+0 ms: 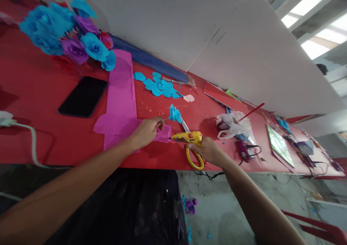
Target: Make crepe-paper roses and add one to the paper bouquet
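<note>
A person's left grip (146,132) pinches the thin stem of a blue paper flower (175,114) above the red surface (159,160), while the right grip (209,151) wraps around a yellow glue gun (193,137), its nozzle near the end of magenta paper (121,89). Yellow-handled scissors (185,125) lie partly hidden beneath the gun. Loose blue petals (162,88) are scattered beyond the flower, and a black smartphone (83,97) rests left of the paper.

Black phone (82,97) near a white cable (33,141)
</note>
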`<state>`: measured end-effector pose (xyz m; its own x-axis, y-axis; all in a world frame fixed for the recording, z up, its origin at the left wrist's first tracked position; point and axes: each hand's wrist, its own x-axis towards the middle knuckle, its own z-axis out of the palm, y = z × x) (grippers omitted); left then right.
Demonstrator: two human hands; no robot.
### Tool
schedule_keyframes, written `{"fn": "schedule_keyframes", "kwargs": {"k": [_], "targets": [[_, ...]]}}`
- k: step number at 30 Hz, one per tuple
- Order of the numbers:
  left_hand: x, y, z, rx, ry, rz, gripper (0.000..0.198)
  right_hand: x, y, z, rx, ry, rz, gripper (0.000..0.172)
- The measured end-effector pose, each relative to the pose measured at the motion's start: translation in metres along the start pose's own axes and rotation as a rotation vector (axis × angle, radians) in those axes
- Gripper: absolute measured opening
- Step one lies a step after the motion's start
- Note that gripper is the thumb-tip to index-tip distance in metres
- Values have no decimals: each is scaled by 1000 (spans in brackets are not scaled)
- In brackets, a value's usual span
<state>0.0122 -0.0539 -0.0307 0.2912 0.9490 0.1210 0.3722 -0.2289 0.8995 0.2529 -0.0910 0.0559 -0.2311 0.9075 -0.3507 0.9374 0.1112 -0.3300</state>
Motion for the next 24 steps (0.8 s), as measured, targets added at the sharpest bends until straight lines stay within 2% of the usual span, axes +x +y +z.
{"fn": "schedule_keyframes", "kwargs": {"k": [4, 7, 11, 16, 21, 24], "targets": [[-1, 4, -1, 26, -21, -38, 7, 0, 0, 0, -7, -20, 1, 47], [-2, 8, -3, 55, -36, -69, 20, 0, -1, -2, 25, -39, -24, 46], [-3, 9, -2, 118, -57, -85, 27, 1, -1, -6, 121, -49, -96, 42], [-4, 11, -5, 184, -131, -98, 34, 1, -2, -9, 155, -86, -60, 44], [-5, 16, -8, 166, -158, -125, 38, 8, -1, -8, 169, -53, -147, 43], [-5, 15, -8, 146, -158, -123, 39, 12, 2, -8, 147, -24, -145, 43]]}}
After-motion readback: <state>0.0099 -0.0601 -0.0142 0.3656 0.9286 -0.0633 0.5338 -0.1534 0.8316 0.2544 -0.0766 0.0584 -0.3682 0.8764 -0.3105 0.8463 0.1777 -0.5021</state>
